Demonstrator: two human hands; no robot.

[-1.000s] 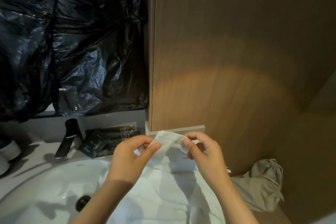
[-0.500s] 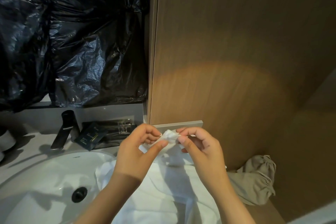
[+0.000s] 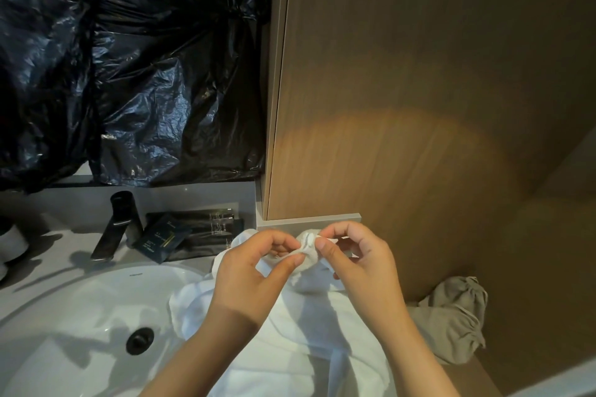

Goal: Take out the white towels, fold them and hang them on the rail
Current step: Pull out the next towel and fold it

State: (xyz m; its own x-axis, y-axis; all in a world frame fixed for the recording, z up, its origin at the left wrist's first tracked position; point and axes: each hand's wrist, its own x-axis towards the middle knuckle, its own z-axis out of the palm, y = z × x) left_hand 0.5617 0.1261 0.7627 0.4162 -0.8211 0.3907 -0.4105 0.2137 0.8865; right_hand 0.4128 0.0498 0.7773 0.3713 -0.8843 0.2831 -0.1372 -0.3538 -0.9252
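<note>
A white towel (image 3: pixel 300 332) hangs from my hands and spreads down over the right edge of the sink. My left hand (image 3: pixel 254 271) pinches a bunched corner of it between thumb and fingers. My right hand (image 3: pixel 358 264) pinches the same bunched corner from the right. The two hands nearly touch, in front of the wooden wall panel. No rail is in view.
A white sink (image 3: pixel 80 325) with a black drain lies lower left, behind it a dark tap (image 3: pixel 117 226) and dark sachets (image 3: pixel 190 235). Black plastic sheeting (image 3: pixel 129 64) covers the upper left. A beige drawstring bag (image 3: pixel 454 319) lies at right against the wooden panel (image 3: pixel 403 90).
My hands have come closer together, bunching the towel's corner into a small wad between them. The view has shifted slightly, so the sink sits lower in it.
</note>
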